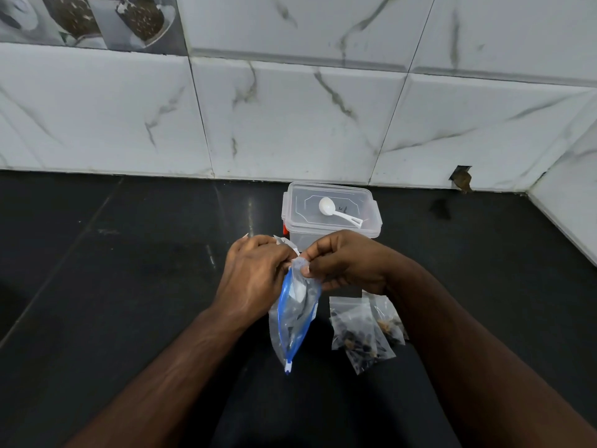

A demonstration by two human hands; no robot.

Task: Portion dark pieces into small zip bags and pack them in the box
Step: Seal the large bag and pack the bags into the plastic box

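Note:
A clear zip bag (295, 321) with a blue slider strip hangs above the black counter, its slider end pointing down. My left hand (255, 273) grips its upper part from the left. My right hand (345, 263) pinches the bag's top corner with thumb and fingertips. Two small zip bags: one (357, 334) holds dark pieces, the other (389, 318) is partly under my right forearm. Behind my hands stands the clear plastic box (329, 234) with its lid on. A white scoop (337, 213) lies on the lid.
The black counter (129, 270) runs to a marble-tiled wall (290, 118) at the back and a side wall (568, 202) at the right. A hole (462, 180) is in the wall's base at the right. A red clip (285, 230) shows at the box's left side.

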